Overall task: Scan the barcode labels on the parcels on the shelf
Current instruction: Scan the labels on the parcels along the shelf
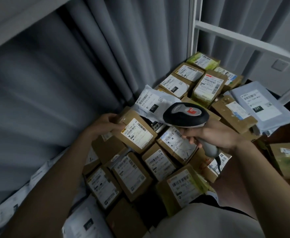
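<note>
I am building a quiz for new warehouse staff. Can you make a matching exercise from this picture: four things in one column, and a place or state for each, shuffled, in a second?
Things:
1. barcode scanner
2. brown box
3. white mailer marked 010
4. grey-blue mailer marked 231

Place or state:
A. lying on top of boxes at the far right
B. held at its edge by the left hand
C. gripped by the handle in the right hand
D. partly under the scanner head

Pairs: 1-C, 2-B, 3-D, 4-A

Scanner (186, 115) window hidden; bottom-left mailers (79, 222) blurred, labels unreadable.
</note>
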